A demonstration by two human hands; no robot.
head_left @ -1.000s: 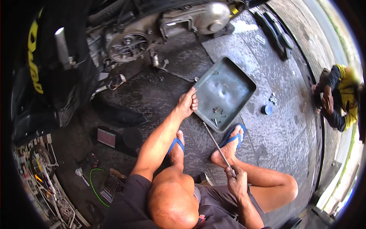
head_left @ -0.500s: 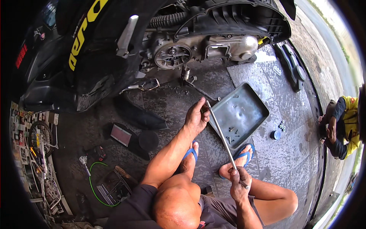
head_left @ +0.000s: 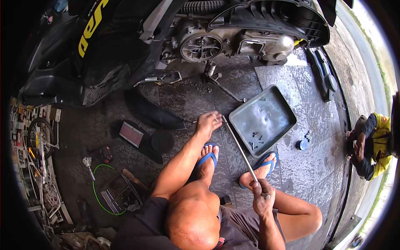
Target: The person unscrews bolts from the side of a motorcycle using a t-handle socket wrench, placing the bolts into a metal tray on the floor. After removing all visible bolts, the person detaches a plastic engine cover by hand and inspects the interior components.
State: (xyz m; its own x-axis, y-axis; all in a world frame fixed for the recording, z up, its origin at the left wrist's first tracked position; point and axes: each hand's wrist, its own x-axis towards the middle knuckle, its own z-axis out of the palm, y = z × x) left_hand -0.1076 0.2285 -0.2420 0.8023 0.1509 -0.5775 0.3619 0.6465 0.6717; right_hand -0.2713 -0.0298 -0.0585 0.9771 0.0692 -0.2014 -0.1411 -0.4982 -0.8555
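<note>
A dark, scuffed tiled floor (head_left: 306, 179) spreads under everything, the scooter (head_left: 116, 62) looming from ten to one o'clock. Toward nine o'clock lie a drill (head_left: 104, 154) and, nearer the middle, a pinkish filter (head_left: 131, 134).

Near the centre, the left hand (head_left: 208, 123) reaches up with the palm down and fingers bent; they are blurred, so I cannot tell whether they pinch anything or touch the rod's tip just beside them. The rod (head_left: 240, 149) slants from eleven to five o'clock. With support at one end only, it could swing and knock the tray (head_left: 276, 125) at three o'clock, scattering its bolts (head_left: 255, 135). The right hand (head_left: 263, 195), between four and five, is curled tight round the rod's lower end; a greasy palm could let it slip. Farther right sit a blue cap (head_left: 301, 145) and nuts (head_left: 308, 136), easily lost if kicked.
</note>
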